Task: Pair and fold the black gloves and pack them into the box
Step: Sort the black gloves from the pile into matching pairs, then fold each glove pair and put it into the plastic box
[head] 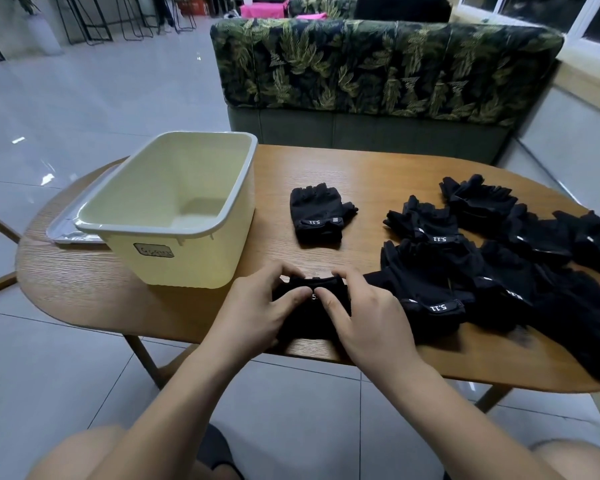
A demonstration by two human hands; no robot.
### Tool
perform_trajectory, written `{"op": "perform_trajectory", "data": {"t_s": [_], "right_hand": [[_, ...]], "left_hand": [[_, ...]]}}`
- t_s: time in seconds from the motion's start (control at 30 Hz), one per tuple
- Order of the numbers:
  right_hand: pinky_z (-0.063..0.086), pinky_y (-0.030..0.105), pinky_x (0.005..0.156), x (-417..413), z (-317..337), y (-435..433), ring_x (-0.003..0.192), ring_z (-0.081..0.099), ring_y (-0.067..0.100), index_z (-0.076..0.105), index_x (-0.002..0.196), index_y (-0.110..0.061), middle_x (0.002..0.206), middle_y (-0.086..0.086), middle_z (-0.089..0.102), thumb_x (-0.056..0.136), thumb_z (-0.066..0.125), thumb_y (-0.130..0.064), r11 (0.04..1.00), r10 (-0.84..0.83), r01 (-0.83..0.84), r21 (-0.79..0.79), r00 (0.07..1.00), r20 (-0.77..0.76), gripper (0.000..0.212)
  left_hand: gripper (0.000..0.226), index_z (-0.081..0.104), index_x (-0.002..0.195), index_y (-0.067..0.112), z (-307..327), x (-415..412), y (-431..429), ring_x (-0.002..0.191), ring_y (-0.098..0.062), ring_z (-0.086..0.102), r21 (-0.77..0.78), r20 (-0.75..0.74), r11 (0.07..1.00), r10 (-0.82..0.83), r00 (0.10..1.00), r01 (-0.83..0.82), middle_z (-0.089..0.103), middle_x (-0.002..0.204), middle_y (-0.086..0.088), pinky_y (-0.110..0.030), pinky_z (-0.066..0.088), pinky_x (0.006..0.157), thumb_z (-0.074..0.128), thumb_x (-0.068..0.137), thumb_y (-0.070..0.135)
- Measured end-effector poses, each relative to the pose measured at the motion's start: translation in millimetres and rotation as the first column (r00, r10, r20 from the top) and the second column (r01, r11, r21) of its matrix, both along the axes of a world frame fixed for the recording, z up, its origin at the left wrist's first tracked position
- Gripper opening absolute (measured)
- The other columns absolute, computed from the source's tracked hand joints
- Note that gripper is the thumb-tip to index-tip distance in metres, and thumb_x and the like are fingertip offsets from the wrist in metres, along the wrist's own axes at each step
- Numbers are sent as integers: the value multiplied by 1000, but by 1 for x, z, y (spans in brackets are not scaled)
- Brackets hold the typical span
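Observation:
A black glove (310, 315) lies near the front edge of the wooden table (326, 168), and both my hands are on it. My left hand (257, 310) and my right hand (364, 315) curl their fingers over its top edge and hold it, thumbs meeting at the white logo. A paired black glove set (317, 213) lies flat in the middle of the table. A loose heap of several black gloves (499, 268) covers the right side. The cream plastic box (174, 209) stands at the left with nothing inside.
A grey tray or lid (70, 223) lies under the box's left side. A green leaf-patterned sofa (378, 71) stands right behind the table. Tiled floor surrounds the table, and my knees show at the bottom.

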State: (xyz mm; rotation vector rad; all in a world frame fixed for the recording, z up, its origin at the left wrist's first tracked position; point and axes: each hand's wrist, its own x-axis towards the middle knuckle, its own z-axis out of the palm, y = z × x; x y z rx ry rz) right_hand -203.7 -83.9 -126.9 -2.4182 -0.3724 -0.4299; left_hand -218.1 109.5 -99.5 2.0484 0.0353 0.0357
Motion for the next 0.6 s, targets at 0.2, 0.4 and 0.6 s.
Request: {"op": "perform_trajectory", "data": {"t_s": [0.2, 0.4, 0.6], "right_hand": [[36, 38, 56, -1, 2, 7, 71, 69, 37, 57, 94, -18, 74, 4, 70, 105, 57, -46, 966, -88, 102, -237, 994, 67, 30], [37, 35, 54, 1, -4, 8, 69, 64, 29, 53, 84, -20, 77, -2, 62, 102, 61, -34, 960, -132, 164, -227, 980, 151, 24], [50, 38, 59, 2, -7, 8, 87, 61, 23, 58, 99, -19, 99, -2, 58, 103, 37, -46, 953, -134, 156, -259, 986, 100, 34]], "left_hand": [[15, 73, 93, 35, -5, 10, -5, 70, 4, 62, 160, 82, 983, 73, 994, -86, 71, 84, 9, -12, 43, 58, 83, 88, 45], [40, 69, 122, 34, 0, 18, -5, 96, 3, 59, 337, 81, 941, 17, 997, -43, 68, 111, 16, -2, 38, 73, 80, 89, 52], [36, 73, 115, 35, 10, 29, -1, 100, -2, 65, 337, -146, 930, -104, 984, 148, 71, 109, 13, -19, 50, 78, 80, 87, 56]]}}
